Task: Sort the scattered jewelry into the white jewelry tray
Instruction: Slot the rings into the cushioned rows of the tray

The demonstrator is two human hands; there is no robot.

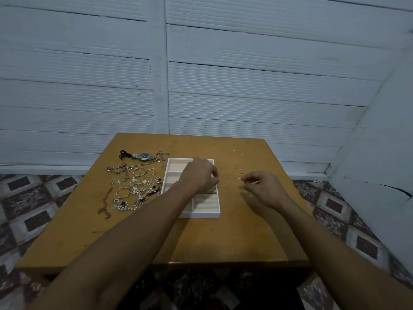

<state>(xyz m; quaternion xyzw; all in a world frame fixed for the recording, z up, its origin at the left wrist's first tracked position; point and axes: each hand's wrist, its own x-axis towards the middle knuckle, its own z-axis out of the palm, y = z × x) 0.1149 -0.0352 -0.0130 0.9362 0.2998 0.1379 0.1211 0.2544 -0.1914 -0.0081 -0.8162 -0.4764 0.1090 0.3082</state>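
Observation:
The white jewelry tray [215,214] with beige compartments lies mid-table. My left hand [200,176] reaches across its upper half, fingers curled, the fingertips just past the tray's right rim. My right hand [262,189] hovers right of the tray with thumb and forefinger pinched together. Between the two hands, small thin gold pieces [239,173] lie on the wood; whether either hand grips one is too fine to tell. The scattered jewelry pile [134,186] of hoops, chains and pearl pieces sits left of the tray, with a metal wristwatch [144,156] behind it.
The wooden table [234,238] stands against a white plank wall. A dark cord [123,154] lies beside the watch and a thin chain [105,203] runs along the pile's left side. Patterned floor surrounds the table.

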